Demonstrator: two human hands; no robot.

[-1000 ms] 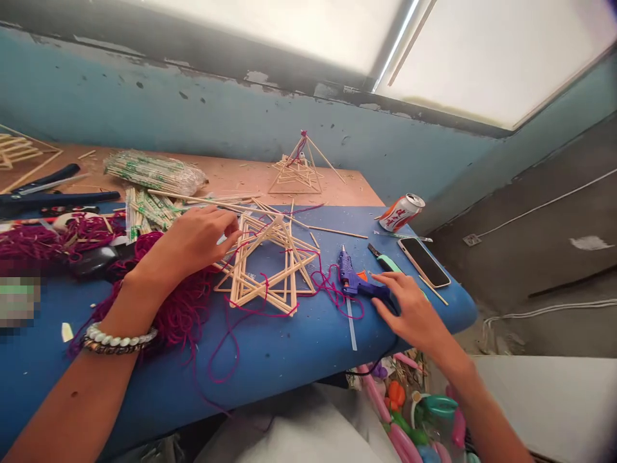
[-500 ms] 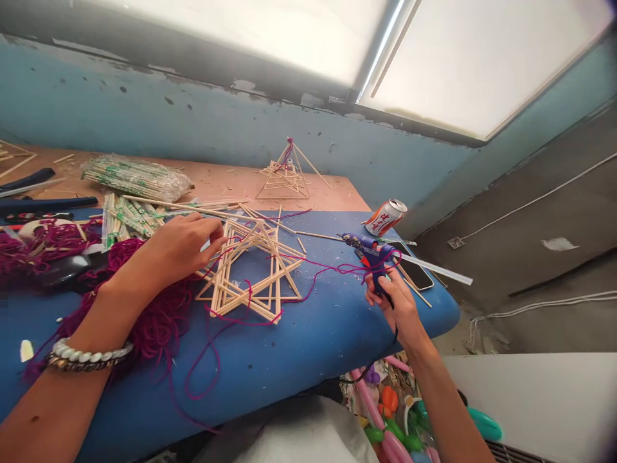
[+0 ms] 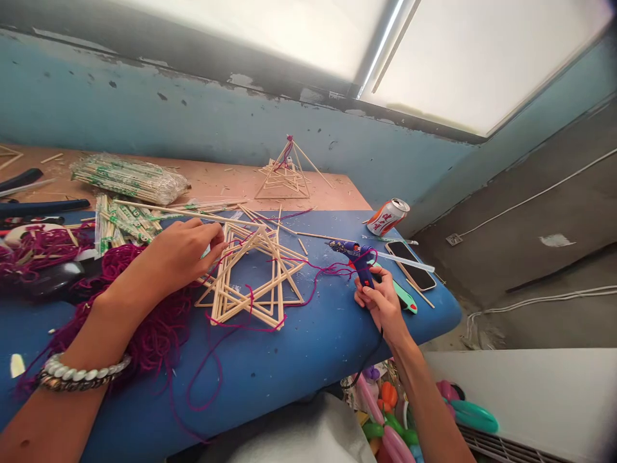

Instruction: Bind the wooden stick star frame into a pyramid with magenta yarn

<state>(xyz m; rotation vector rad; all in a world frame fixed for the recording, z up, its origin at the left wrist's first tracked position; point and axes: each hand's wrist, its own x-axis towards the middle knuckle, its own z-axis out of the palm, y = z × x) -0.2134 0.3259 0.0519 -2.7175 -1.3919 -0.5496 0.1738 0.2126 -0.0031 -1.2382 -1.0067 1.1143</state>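
My left hand (image 3: 186, 254) is closed in a pinch at the upper left side of a star-shaped frame of thin wooden sticks (image 3: 255, 302). A strand of purple yarn (image 3: 234, 242) runs from its fingertips; part of the grip is hidden. The frame lies on the blue padded surface, with yarn looped round its sticks. My right hand (image 3: 380, 302) grips the handle of a blue hot glue gun (image 3: 359, 257), nozzle pointing left, apart from the frame. A clear glue stick (image 3: 405, 258) sticks out of its back. Yarn hangs across the gun. Behind that hand lies a green-handled tool (image 3: 405, 298).
A tangled heap of purple yarn (image 3: 159, 321) lies beneath my left forearm. Wrapped sticks (image 3: 128, 222) and a plastic-bagged bundle (image 3: 130, 179) sit behind it. A stick pyramid (image 3: 284, 183) stands at the back. A can (image 3: 388, 217) and a phone (image 3: 411, 265) are at right.
My right hand has moved the glue gun left and slightly down, closer to the frame. More of the phone and the green-handled tool now show. My left hand stays nearly in place.
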